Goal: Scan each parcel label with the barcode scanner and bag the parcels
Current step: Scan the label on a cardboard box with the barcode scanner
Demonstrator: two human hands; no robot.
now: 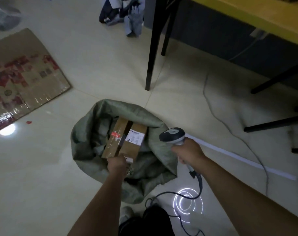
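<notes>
Holding parcel [126, 139] lengthwise away, label up, over sack [86, 133]

The floor [93, 74] is pale, glossy tile, dimly lit, with a round spot of glare [7, 129] at the near left and a bright ring-shaped reflection [187, 203] at the near right. A flattened cardboard sheet [25, 79] with red print lies on the left. At the far right stands a yellow-topped table [247, 12] on black legs [153, 48], with a grey cable [218, 116] trailing over the tiles beside it. A heap of cloth [122, 12] lies far off.
</notes>
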